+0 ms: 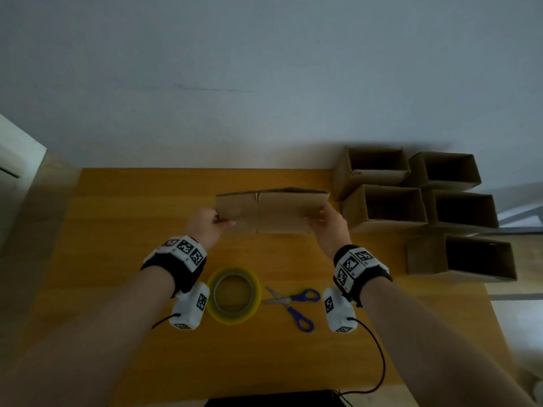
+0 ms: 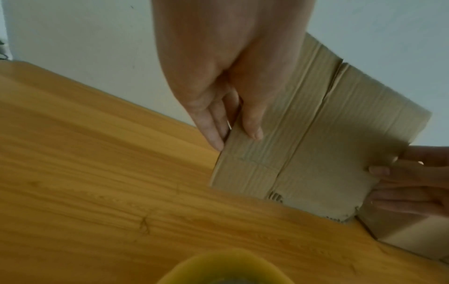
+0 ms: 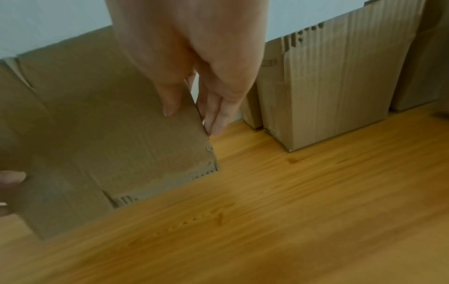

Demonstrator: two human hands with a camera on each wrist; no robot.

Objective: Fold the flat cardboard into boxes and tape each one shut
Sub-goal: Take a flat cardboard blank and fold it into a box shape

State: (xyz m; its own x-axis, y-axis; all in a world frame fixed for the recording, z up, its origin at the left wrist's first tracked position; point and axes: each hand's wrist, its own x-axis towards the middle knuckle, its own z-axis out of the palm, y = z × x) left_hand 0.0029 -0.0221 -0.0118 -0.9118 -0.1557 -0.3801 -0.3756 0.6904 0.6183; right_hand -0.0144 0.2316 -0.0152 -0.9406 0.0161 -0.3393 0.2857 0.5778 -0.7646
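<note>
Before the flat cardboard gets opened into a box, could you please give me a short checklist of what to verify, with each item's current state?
1. Left hand grips the left edge of the flat cardboard: ok.
2. Right hand pinches the right edge, thumb in front, fingers behind: ok.
3. Cardboard is lifted off the table: cannot tell, its lower edge is close to the wood.
4. Tape roll within reach, near the left wrist: ok.
5. Scissors beside the tape: ok.
6. Room to open the cardboard beside the folded boxes at its right: cannot tell, the gap looks narrow.
</note>
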